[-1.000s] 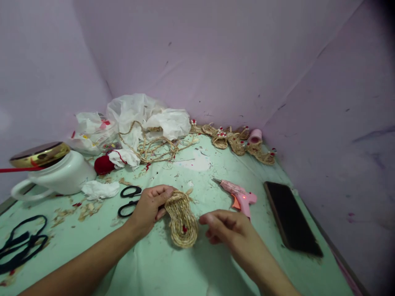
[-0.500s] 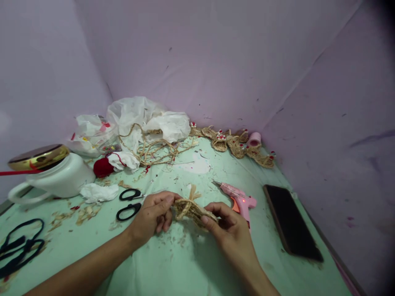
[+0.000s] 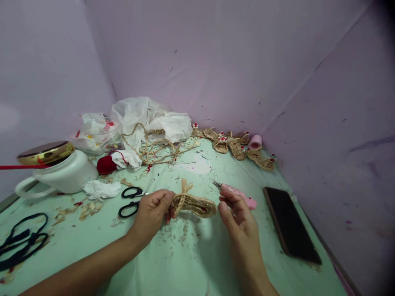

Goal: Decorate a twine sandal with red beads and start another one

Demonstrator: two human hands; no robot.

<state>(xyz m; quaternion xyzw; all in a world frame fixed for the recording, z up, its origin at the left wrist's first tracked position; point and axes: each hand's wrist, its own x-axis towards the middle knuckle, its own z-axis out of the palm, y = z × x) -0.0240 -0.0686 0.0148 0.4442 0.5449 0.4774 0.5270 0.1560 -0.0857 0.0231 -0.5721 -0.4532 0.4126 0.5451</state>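
A small slipper shape of coiled, braided straw rope (image 3: 197,206) is pinched at its left end by my left hand (image 3: 156,211). A braided strap crosses it, and a frayed tuft sticks up from the strap. My right hand (image 3: 239,216) is off the straw piece, just to its right, with thumb and fingers apart and nothing between them. Behind that hand lies a pink glue gun (image 3: 237,193), its handle mostly hidden. Black-handled scissors (image 3: 131,201) lie left of my left hand, their blades partly covered by it.
Several straw pieces with red and white beads (image 3: 237,150) line the back wall by a pink spool (image 3: 255,142). A phone (image 3: 291,224) lies right. Straw rope (image 3: 160,151), plastic bags (image 3: 138,111), red yarn (image 3: 106,165), a white pot (image 3: 68,174) and dark cord (image 3: 24,242) are left.
My right hand has let go of the straw slipper and moved slightly right, now covering the glue gun's handle. My left hand still holds the piece. The view has shifted slightly.
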